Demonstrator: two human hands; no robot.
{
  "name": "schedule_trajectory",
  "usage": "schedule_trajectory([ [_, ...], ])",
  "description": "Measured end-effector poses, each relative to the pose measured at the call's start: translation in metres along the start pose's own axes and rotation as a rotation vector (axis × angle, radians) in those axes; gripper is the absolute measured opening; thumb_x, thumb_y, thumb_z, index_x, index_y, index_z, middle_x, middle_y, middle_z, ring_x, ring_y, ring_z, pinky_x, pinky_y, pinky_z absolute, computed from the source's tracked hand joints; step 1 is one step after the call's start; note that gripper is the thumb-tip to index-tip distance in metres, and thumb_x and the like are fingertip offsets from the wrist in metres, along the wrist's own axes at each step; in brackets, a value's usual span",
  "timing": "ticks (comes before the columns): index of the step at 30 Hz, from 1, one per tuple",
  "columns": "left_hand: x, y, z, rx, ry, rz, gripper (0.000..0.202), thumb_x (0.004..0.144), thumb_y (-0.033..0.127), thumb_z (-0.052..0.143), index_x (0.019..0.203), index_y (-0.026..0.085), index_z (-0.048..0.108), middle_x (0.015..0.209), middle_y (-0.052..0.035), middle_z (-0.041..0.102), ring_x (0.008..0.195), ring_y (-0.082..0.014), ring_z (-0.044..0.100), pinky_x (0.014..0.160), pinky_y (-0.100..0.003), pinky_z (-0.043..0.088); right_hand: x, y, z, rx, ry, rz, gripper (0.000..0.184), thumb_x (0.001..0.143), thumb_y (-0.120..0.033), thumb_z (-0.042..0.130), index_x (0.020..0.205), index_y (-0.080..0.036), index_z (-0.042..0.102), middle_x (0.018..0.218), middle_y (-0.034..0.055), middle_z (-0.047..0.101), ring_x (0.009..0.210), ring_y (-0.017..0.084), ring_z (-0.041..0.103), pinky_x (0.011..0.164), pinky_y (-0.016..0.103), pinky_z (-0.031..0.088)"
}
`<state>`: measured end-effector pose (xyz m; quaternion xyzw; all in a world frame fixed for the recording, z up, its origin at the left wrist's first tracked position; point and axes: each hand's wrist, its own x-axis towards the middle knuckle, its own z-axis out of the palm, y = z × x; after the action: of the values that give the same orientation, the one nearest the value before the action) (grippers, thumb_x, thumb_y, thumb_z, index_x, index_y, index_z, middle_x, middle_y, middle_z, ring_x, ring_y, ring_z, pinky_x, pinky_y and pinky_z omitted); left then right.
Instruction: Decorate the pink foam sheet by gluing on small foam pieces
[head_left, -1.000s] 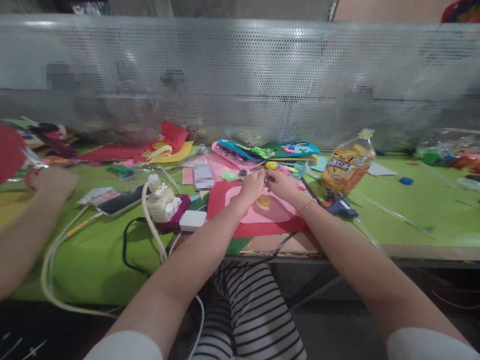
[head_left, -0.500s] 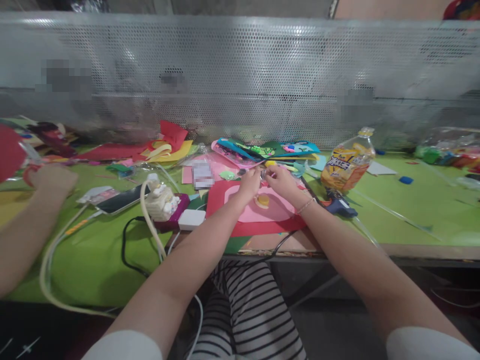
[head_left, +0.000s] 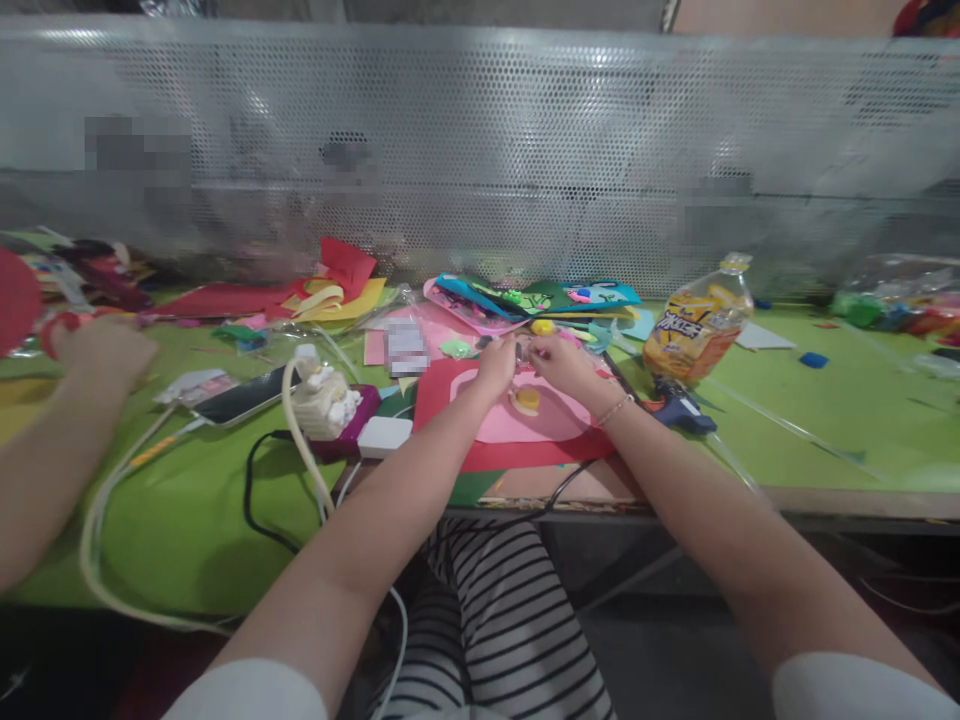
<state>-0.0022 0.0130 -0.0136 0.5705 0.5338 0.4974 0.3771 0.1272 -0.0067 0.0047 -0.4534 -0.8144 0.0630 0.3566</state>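
Observation:
My left hand (head_left: pixel 498 366) and my right hand (head_left: pixel 558 362) meet above the far edge of a red paper sheet (head_left: pixel 435 400). Their fingers are pinched on a small dark grey piece (head_left: pixel 521 353), too small to name. On the red sheet lies a pink rounded paper panel (head_left: pixel 487 425). A small yellow disc with a pale rim (head_left: pixel 526 400) rests on that panel, just below my fingers. Close behind my right hand sits a small yellow item (head_left: pixel 543 327).
A drink bottle (head_left: pixel 697 325) stands at the right, beside a dark blue glue gun (head_left: pixel 682 412). Decorated paper (head_left: pixel 540 295) lies behind. Cables, a white adapter (head_left: pixel 384 438), power strip (head_left: pixel 352 430) and phone (head_left: pixel 249 397) occupy the left, near a co-worker's hand (head_left: pixel 109 350).
My right hand has lowered slightly and its fingers have shifted at the small piece. My left hand has barely moved. At the left, the co-worker's hand and red paper have shifted a little.

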Motion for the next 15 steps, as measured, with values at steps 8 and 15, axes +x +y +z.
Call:
schedule_trajectory([
  [8, 0.0057, -0.0026, -0.0025, -0.069, 0.071, -0.111, 0.027, 0.084, 0.03, 0.039, 0.06, 0.019, 0.045, 0.043, 0.0027, 0.043, 0.041, -0.0101, 0.041, 0.047, -0.022, 0.032, 0.0031, 0.0078, 0.003, 0.034, 0.073, -0.01, 0.016, 0.074, -0.015, 0.049, 0.063, -0.016, 0.06, 0.068, 0.0037, 0.061, 0.066, 0.014, 0.049, 0.063, 0.025, 0.035],
  [15, 0.0018, -0.002, 0.0015, 0.097, -0.02, 0.039, 0.035, 0.087, 0.028, 0.033, 0.055, 0.019, 0.046, 0.047, -0.001, 0.048, 0.054, -0.0149, 0.052, 0.058, -0.025, 0.04, 0.0005, 0.0048, 0.0026, -0.026, 0.04, -0.016, 0.016, 0.07, -0.01, 0.046, 0.058, -0.017, 0.055, 0.063, 0.0027, 0.055, 0.065, 0.014, 0.046, 0.064, 0.025, 0.035],
])
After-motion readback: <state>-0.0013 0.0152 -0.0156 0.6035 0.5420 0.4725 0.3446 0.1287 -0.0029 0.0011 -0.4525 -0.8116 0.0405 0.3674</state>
